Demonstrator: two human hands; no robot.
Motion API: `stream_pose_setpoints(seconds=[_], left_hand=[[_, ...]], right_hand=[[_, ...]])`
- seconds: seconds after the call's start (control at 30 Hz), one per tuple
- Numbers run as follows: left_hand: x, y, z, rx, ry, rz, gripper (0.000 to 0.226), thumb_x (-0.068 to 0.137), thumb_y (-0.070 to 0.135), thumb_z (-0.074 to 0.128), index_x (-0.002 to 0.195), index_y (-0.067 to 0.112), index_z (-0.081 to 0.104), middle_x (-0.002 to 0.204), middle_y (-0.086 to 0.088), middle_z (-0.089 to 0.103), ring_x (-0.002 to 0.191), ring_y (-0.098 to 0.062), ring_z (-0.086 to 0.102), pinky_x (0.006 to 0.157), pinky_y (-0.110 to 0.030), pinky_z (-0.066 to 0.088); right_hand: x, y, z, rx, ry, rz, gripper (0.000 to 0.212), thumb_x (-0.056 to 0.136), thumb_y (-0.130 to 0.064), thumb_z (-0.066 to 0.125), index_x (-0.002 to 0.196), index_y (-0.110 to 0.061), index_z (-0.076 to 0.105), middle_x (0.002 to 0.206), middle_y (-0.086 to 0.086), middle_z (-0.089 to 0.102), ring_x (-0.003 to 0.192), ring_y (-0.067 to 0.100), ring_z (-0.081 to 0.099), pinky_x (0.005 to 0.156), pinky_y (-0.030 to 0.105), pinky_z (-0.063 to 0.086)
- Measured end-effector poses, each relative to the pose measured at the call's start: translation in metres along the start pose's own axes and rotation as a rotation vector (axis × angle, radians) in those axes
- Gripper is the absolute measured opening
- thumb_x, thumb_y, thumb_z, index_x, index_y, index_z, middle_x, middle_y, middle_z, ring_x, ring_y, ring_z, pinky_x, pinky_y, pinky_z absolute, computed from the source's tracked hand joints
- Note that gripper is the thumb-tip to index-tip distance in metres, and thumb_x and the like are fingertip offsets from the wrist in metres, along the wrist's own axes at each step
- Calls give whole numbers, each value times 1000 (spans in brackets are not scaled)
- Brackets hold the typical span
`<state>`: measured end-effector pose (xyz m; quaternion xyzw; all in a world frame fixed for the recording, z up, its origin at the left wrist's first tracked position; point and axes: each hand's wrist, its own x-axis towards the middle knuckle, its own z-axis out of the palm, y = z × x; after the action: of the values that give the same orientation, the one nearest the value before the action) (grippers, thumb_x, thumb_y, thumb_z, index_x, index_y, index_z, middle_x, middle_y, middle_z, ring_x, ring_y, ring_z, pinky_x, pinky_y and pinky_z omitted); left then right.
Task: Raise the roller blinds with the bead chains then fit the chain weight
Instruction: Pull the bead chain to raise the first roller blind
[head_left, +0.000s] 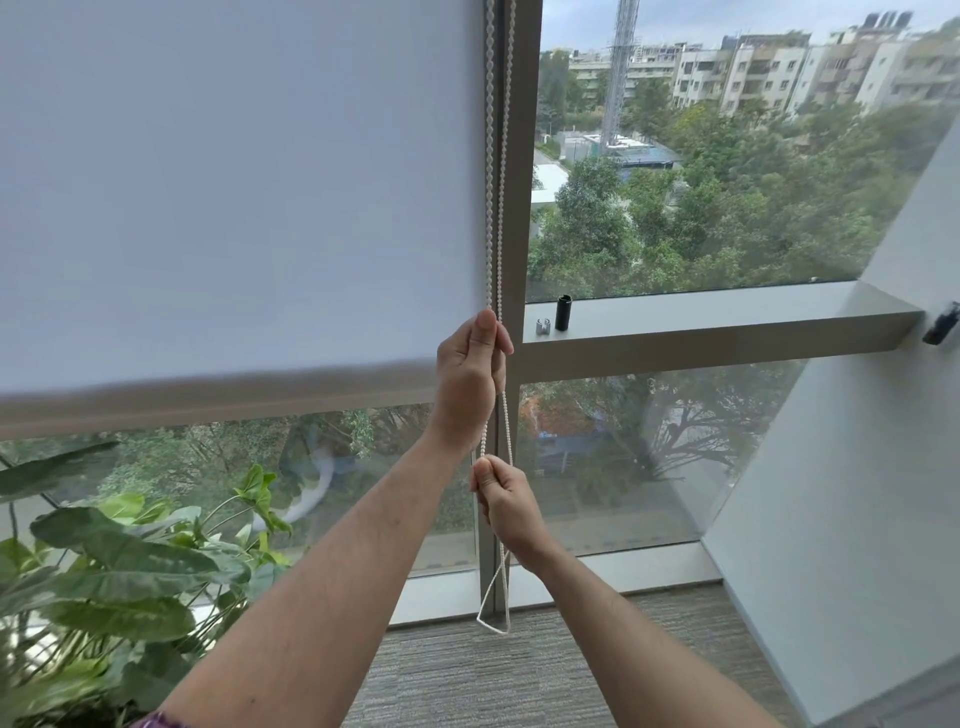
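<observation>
Beyond the glass, trees and flats are seen. On the sill (701, 325) a black tube (563, 313) stands beside a small grey clip (543, 326). The chain (491, 171) beside the blind (234, 208) is gripped by the left hand (470, 371) above and pinched by the right hand (506, 501) below.

The one camera sits on my head, wide-angled, facing forward and slightly down at the window frame (511, 218). It is close: my forearms reach in from the bottom edge, my left hand (470, 371) and right hand (506, 501) near centre. The carpet (493, 675) fills the lower edge.
</observation>
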<state>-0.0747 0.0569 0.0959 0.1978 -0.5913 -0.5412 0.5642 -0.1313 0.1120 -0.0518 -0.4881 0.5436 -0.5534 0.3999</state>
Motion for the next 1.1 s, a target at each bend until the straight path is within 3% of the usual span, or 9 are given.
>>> stream_pose_setpoints(seconds=[0.13,0.2,0.27,0.33,0.43,0.6,0.7,0.8,1.1], left_hand=[[-2,0,-2,29,14,6,41,102,37,40,65,28,54,44,13,36,37,-7,28,37,-20,25],[-3,2,-2,60,27,-1,41,102,36,40,65,27,53,44,11,36,38,-9,28,37,-24,23],[-5,1,-2,94,28,-6,40,103,36,40,66,26,53,45,9,36,40,-10,29,39,-28,22],[-12,-7,-3,118,21,-15,39,102,35,41,67,23,52,47,10,39,41,-9,31,41,-26,24],[-28,-29,-7,122,21,-54,37,101,31,42,71,14,57,47,13,47,42,-2,38,44,-17,32],[-51,-57,-13,189,20,-147,39,98,39,41,63,32,55,50,8,40,44,-11,32,44,-28,26],[-54,-60,-10,177,7,-164,40,99,39,41,62,28,52,48,10,37,43,-10,30,42,-29,23],[-54,-60,-9,209,20,-162,40,100,35,40,61,28,50,50,6,37,44,-12,29,43,-33,22],[-67,-72,-27,224,-203,-265,41,102,35,42,66,22,56,53,11,49,48,-7,39,49,-24,33]], right_hand=[[4,-8,-9,-12,-95,-12,27,105,-29,45,94,-18,68,70,4,56,60,13,54,56,19,41],[6,-16,-16,-34,-149,-17,31,103,-35,46,125,-19,63,100,1,70,91,12,68,76,16,49],[11,-28,-23,-12,-148,-65,45,100,-40,46,143,-25,51,134,-5,63,123,5,58,99,23,47],[19,-45,-29,59,-57,-135,51,99,-42,45,146,-23,48,145,-2,56,133,11,52,108,34,44],[31,-81,-33,222,78,-162,50,98,-44,40,133,-14,60,124,10,70,115,22,66,91,35,53],[47,-139,-29,263,74,-283,46,103,-41,31,119,-12,64,95,13,71,80,25,68,71,34,56],[56,-168,-23,304,73,-366,36,105,-33,35,106,-17,67,68,0,59,50,13,47,43,30,33],[61,-175,-15,286,167,-421,37,107,-24,35,85,-19,65,53,-11,41,44,7,30,42,31,20],[54,-136,-10,-6,329,-495,33,103,-21,38,72,-26,48,62,-10,45,55,0,42,55,14,37]])
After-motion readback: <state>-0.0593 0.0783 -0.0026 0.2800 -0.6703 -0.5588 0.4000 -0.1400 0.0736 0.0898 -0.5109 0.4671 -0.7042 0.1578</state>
